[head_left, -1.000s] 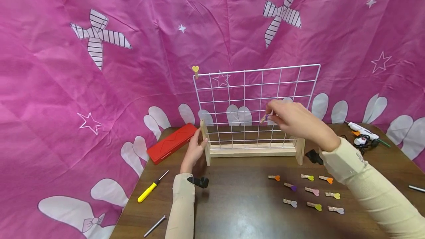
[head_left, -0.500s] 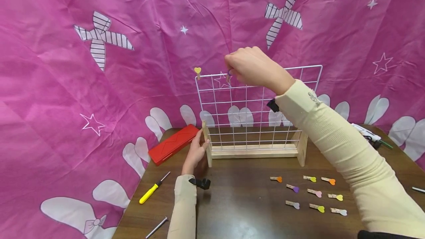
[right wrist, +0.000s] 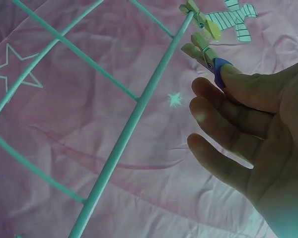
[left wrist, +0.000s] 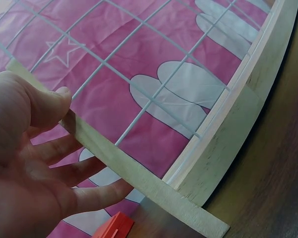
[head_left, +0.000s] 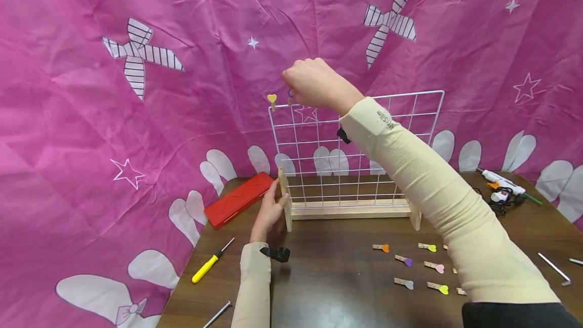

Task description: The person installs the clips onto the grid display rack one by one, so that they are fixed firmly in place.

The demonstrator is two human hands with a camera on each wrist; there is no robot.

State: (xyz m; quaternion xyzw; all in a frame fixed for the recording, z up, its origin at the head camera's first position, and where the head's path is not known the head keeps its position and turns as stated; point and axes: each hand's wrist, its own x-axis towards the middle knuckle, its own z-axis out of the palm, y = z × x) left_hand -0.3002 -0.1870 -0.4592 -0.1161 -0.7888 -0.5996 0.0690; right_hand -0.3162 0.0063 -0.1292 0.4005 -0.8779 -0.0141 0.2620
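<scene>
A white wire grid (head_left: 339,138) stands upright in a pale wooden base (head_left: 350,213). My left hand (head_left: 267,212) holds the base's left upright; in the left wrist view the thumb is on one side of this wooden post (left wrist: 139,171), the fingers on the other. Above the grid's top bar, my right hand (head_left: 319,82) pinches a mini clothespin with a purple heart (right wrist: 208,58) between thumb and fingertips. Its wooden end points toward the bar; whether it touches cannot be made out. Beside it, a yellow-heart clothespin (head_left: 272,100) is clipped at the grid's top left corner.
Several heart clothespins, such as a pink one (head_left: 434,267), lie on the table, some hidden by the right sleeve. A red case (head_left: 239,200), a yellow screwdriver (head_left: 207,267) and a metal bolt (head_left: 217,314) are at left. A glue gun (head_left: 503,182) lies at right.
My right hand has risen from in front of the grid and moved left along the top bar with the purple-heart clothespin. The left hand has stayed on the upright.
</scene>
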